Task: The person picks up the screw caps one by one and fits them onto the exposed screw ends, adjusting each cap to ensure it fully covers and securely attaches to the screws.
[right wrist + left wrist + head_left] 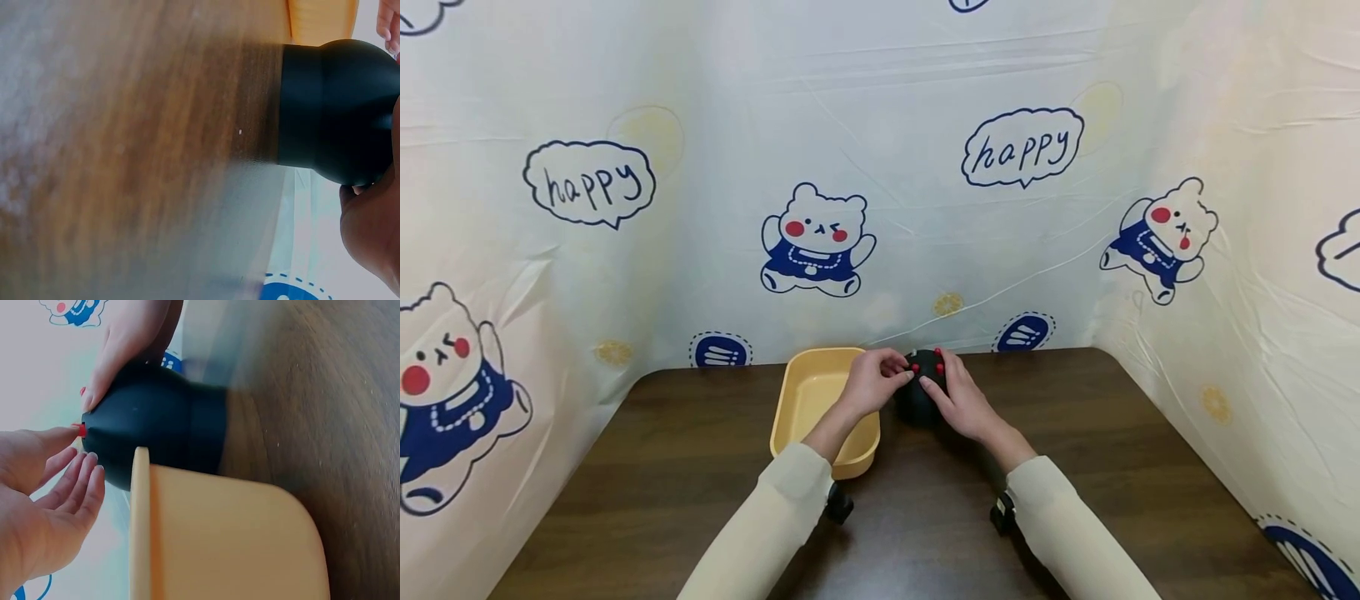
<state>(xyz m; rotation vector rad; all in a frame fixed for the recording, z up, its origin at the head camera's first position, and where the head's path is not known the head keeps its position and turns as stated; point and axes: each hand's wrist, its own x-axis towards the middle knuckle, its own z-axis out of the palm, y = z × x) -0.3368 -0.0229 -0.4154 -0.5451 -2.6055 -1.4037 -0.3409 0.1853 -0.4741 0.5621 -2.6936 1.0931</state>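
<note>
A black rounded body (pixel 917 407) with a straight-sided base stands upright on the table, several small red pegs around its top. My right hand (pixel 964 403) holds it from the right, thumb on the near side and fingers round the far side. From the left, my left hand (pixel 871 385) reaches to its top. In the left wrist view the straight left thumb touches a red peg (pixel 81 430) at the rim of the black body (pixel 156 425), while the other fingers are spread loosely below. The right wrist view shows the black body (pixel 350 112) beside the right hand (pixel 375 231).
A yellow plastic tub (pixel 780 417) stands close to the left of the black body, under the left forearm. The brown wooden table (pixel 1120 467) ends at a patterned cloth (pixel 917 250) behind and at both sides. Each wrist wears a small black camera (pixel 1002 513).
</note>
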